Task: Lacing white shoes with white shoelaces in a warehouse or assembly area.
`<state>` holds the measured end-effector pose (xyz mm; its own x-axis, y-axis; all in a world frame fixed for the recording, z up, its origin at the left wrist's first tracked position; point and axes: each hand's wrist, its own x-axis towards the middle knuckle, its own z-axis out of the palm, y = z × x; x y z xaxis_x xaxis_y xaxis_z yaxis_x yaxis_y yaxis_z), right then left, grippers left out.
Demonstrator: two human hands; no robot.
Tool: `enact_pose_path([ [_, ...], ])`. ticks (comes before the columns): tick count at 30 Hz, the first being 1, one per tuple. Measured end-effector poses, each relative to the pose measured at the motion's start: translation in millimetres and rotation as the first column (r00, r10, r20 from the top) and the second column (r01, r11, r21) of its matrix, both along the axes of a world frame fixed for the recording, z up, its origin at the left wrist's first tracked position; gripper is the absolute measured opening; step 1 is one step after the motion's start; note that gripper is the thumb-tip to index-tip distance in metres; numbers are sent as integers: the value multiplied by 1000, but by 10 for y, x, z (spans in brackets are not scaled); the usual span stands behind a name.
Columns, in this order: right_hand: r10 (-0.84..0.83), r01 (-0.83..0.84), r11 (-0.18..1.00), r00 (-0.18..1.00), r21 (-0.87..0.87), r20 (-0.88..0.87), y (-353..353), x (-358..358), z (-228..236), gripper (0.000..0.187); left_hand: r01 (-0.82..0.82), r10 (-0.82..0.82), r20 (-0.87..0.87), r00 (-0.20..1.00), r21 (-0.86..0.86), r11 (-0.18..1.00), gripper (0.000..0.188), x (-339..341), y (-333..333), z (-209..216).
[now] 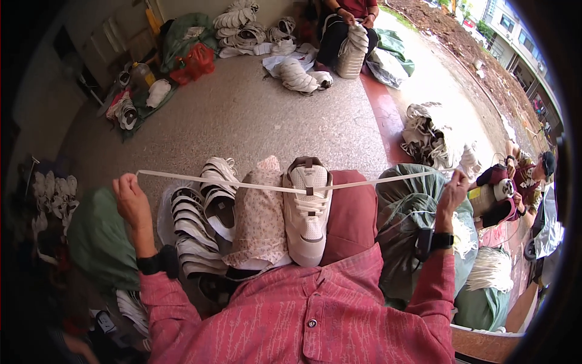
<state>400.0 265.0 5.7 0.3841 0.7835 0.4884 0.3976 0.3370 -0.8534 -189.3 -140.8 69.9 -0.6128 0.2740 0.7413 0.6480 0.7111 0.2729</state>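
A white and beige sneaker (307,233) rests on my lap between my thighs, its toe pointing toward me. A flat cream shoelace (242,184) runs through the sneaker near the tongue and stretches out to both sides. My left hand (128,194) is closed on one side of the shoelace, out at the left. At the right, my right hand (453,189) pinches the other side, raised above a green sack. Both lengths look nearly taut and about equal. The lower part of the sneaker shows lace crossings over the tongue.
Stacked shoe uppers (197,227) stand beside my left leg. A patterned cloth (259,215) covers my left thigh. Green sacks (100,242) flank me, and a bundle of white laces (490,270) lies at the right. Two people sit nearby with shoes; piles of uppers (300,76) lie on the floor.
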Motion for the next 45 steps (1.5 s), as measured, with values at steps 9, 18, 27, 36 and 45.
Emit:
enact_pose_path([
  [9, 642, -817, -118, 370, -564, -671, -1375, -1255, 228, 32, 73, -454, 496, -740, 731, 678, 42, 1338, 473, -613],
  [18, 283, -989, 142, 90, -51, -955, -1321, -1828, -101, 22, -550, -701, -187, -689, 764, 337, 33, 1541, 1187, -816],
  [27, 293, -844, 536, 172, 13, -940, -900, -860, -217, 21, -675, -942, -225, -250, 737, 4, 23, 519, 162, -1252],
  [36, -7, -515, 809, 473, -283, -881, -877, 249, -882, 20, -545, -927, 361, 98, 799, 253, 28, 828, -171, -993],
  [45, -9, -621, 736, 392, -272, -920, -469, 218, -1012, 10, -346, -958, 241, -158, 895, 282, 27, 643, -91, -937],
])
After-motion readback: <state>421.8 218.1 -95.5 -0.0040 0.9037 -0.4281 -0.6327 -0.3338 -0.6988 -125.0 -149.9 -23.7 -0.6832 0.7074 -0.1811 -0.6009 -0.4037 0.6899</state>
